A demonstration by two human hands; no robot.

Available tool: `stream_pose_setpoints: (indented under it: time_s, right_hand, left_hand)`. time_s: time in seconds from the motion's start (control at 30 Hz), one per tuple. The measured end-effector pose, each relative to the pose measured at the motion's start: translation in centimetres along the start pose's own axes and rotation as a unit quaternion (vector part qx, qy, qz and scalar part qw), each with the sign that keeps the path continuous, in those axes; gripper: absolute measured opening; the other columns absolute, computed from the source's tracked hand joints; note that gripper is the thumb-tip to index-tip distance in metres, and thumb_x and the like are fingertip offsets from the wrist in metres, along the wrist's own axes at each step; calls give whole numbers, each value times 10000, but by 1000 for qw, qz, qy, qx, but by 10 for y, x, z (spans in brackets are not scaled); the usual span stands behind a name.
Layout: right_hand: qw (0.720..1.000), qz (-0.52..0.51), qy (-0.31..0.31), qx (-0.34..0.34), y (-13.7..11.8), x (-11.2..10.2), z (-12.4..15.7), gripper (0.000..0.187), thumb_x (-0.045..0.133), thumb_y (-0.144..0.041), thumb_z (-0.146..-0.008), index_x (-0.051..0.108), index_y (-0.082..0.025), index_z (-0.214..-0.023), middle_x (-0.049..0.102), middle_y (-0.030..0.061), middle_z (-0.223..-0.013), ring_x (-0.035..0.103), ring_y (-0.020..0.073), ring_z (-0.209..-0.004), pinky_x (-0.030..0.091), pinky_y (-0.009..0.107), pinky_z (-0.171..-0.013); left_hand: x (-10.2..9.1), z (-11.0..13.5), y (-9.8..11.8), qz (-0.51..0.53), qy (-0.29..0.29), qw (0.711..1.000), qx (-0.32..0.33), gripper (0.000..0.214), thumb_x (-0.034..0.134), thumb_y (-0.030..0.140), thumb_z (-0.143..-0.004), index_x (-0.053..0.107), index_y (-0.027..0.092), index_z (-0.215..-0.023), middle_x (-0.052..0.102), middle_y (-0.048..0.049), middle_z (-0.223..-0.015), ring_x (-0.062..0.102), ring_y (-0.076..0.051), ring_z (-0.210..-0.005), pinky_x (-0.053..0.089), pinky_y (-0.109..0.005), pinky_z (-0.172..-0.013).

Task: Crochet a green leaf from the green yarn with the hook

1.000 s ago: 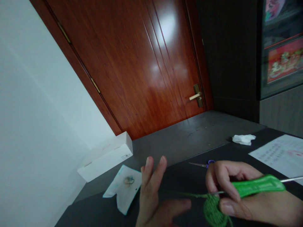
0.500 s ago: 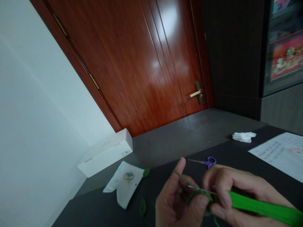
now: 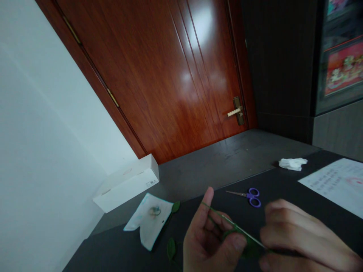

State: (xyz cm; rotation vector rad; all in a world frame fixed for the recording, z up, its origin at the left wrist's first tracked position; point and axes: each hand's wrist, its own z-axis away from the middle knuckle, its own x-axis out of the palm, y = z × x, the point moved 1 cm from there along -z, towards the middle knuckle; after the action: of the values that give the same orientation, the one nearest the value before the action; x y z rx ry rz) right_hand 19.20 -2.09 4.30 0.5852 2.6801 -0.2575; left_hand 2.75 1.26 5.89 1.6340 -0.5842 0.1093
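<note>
Between thumb and fingers, my left hand (image 3: 211, 241) pinches a small piece of dark green crochet work (image 3: 231, 233). Green yarn (image 3: 208, 206) runs from it up over the raised index finger. Closed around a thin metal crochet hook (image 3: 246, 233), my right hand (image 3: 297, 234) is at the right, somewhat blurred. The hook's shaft passes through or over the work, its tip reaching toward the left fingers. The hook's green handle is hidden behind the right hand. Just beyond the hands lie small scissors (image 3: 252, 196) with purple handles.
A white cloth-like piece with blue edges (image 3: 154, 221) lies left, near a green leaf (image 3: 176, 206) and another leaf (image 3: 171, 248). Behind stands a white box (image 3: 127, 183) by the wall. Crumpled tissue (image 3: 292, 164) and a printed sheet (image 3: 337, 185) are at right.
My right hand has turned and shifted slightly right, hiding the green handle and baring more of the metal shaft. The left hand has moved slightly left. More of the scissors shows.
</note>
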Motion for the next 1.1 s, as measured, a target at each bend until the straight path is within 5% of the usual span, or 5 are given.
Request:
stream_pose_setpoints:
  time_s: [0.27,0.43,0.63,0.8,1.1]
  right_hand:
    - [972,-209,-48,100,7,-9,0,213,490,-380,-985,626,-243,-1077,637,30,-839,605,187,-744,506,311,-696]
    - [794,-439,49,419,12,-2,6,312,529,-514,-934,688,-258,-856,633,6,-756,550,151,-689,432,246,-611]
    - [642,-560,71,519,13,2,4,387,467,-476,-972,707,-212,-822,584,-4,-714,492,140,-666,430,246,-656]
    - [651,-538,78,530,16,-5,-3,492,424,-521,-967,700,-213,-703,572,-1,-677,480,169,-674,426,278,-704]
    - [811,-394,15,432,23,-20,4,574,312,-517,-992,729,-296,-666,603,25,-592,532,218,-600,408,368,-624]
  left_hand:
    - [-5,-1,4,-14,-3,999,-37,800,907,292,-543,615,218,-1284,625,15,-692,544,-101,-602,517,-251,-645]
    - [-4,4,7,-45,-5,997,-61,912,879,289,-576,492,175,-1394,626,-3,-765,578,-133,-685,511,-294,-718]
    - [-4,4,4,-35,-46,995,-77,932,845,252,-606,424,126,-1428,610,-3,-786,561,-124,-707,468,-278,-711]
    - [-5,4,1,-39,-60,994,-79,901,825,205,-612,432,138,-1419,592,16,-762,540,-113,-701,433,-250,-664]
    - [-9,6,-8,-45,-49,997,-48,818,780,135,-619,504,217,-1384,602,15,-785,563,-111,-695,474,-251,-676]
